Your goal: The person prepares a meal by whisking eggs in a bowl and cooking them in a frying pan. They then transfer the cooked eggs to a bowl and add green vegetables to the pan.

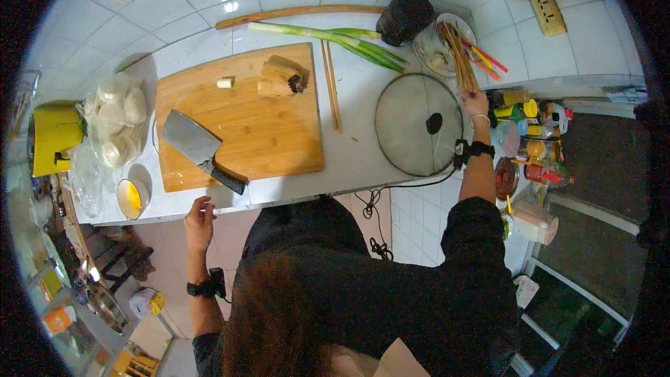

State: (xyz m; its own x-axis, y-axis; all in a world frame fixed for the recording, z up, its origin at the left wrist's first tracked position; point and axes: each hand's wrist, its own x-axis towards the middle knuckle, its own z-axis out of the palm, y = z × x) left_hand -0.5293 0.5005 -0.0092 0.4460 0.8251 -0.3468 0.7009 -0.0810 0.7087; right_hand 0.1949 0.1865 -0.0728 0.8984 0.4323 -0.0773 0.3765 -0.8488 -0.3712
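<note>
My right hand [474, 101] is closed on the near end of a bundle of chopsticks [456, 57], whose far end lies over a white plate or bowl [454, 23]. Below that hand, a round glass lid [413, 125] with a black knob lies on the counter. My left hand [200, 217] hangs at the counter's front edge, fingers apart and holding nothing. Near it, a cleaver [192, 137] lies on the wooden cutting board [261, 141], its black handle over the board's front edge. A short white scallion piece [225, 83] and a brown wrapper-like item [277, 79] rest on the board.
Scallions [335, 36], a wooden rolling pin [298, 12], two chopsticks [331, 86] and a black pot-like container [405, 17] lie beyond or beside the board. Left are a bag of round dough-like pieces [118, 120] and a small bowl [131, 199]. Bottles [523, 110] stand right.
</note>
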